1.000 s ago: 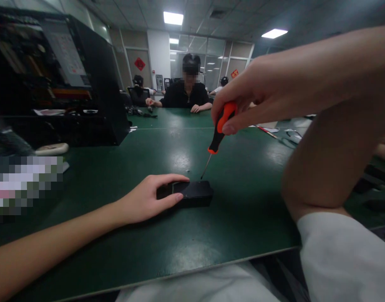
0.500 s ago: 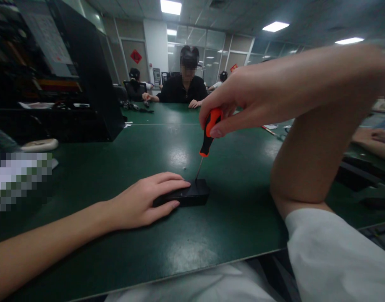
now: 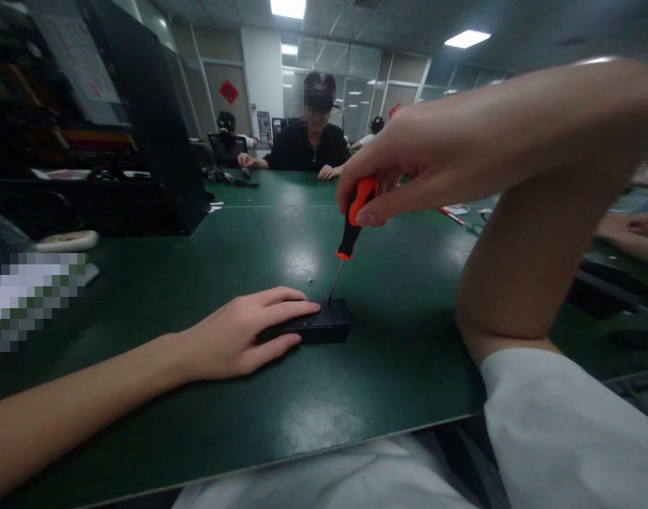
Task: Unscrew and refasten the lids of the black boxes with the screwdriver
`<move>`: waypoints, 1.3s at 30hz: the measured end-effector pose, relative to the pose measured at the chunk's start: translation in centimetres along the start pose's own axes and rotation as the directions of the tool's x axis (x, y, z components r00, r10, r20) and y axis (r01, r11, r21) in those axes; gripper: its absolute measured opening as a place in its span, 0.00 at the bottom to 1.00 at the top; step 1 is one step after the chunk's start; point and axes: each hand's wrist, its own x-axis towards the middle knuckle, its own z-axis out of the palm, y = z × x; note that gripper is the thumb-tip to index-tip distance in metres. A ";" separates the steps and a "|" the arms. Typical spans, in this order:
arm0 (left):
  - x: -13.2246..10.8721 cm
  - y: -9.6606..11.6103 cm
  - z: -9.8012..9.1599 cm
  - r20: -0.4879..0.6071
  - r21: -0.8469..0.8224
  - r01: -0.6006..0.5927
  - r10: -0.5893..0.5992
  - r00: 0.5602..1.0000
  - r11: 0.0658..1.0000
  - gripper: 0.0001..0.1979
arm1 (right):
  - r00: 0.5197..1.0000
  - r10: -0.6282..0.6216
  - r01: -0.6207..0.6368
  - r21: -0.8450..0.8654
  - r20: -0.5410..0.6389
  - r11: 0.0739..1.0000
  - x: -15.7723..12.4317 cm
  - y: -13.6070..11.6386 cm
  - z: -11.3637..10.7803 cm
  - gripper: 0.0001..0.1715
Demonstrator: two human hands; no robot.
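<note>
A small flat black box (image 3: 324,326) lies on the green table (image 3: 387,353). My left hand (image 3: 239,336) rests over its left part, fingers laid along the top and the thumb against the near side, pinning it down. My right hand (image 3: 408,166) is raised above it, pinched round the orange and black handle of a screwdriver (image 3: 351,223). The thin metal shaft slants down and its tip touches the box's far top edge.
An open black computer case (image 3: 116,141) stands at the back left, with a pale object (image 3: 66,241) beside it. A person in black sits across the table (image 3: 313,145). Tools and papers (image 3: 461,212) lie at the right. Another person's arm (image 3: 625,237) shows at far right.
The screwdriver came down and left until its tip met the box's far edge. My left hand slid a little further over the box. The view shifted slightly.
</note>
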 end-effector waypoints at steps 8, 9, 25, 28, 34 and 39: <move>0.0 -0.2 -0.1 0.016 0.012 -0.014 0.014 1.000 1.000 0.23 | 0.998 -0.054 0.052 -0.078 -0.031 0.996 -0.4 -0.9 -0.1 0.28; 0.0 -0.2 -0.1 0.017 0.012 -0.013 0.013 1.000 1.000 0.23 | 0.998 -0.053 0.050 -0.080 -0.030 0.996 -0.4 -1.1 -0.1 0.28; 0.1 -0.3 -0.1 0.031 0.004 -0.015 0.015 0.999 1.000 0.23 | 0.970 -0.245 0.244 0.033 0.006 0.969 1.6 -2.0 0.7 0.25; 0.2 -0.2 -0.1 0.034 -0.002 -0.004 0.005 0.999 1.000 0.23 | 0.974 -0.228 0.228 0.038 0.010 0.973 1.5 -2.1 0.7 0.30; 0.1 -0.3 -0.1 0.033 0.009 -0.009 0.008 0.999 1.000 0.23 | 0.971 -0.239 0.239 0.003 -0.027 0.971 1.3 -2.6 0.7 0.28; 0.2 -0.2 -0.1 0.032 0.008 -0.002 0.002 0.999 1.000 0.23 | 0.974 -0.212 0.204 -0.101 -0.077 0.974 1.1 -2.9 0.6 0.29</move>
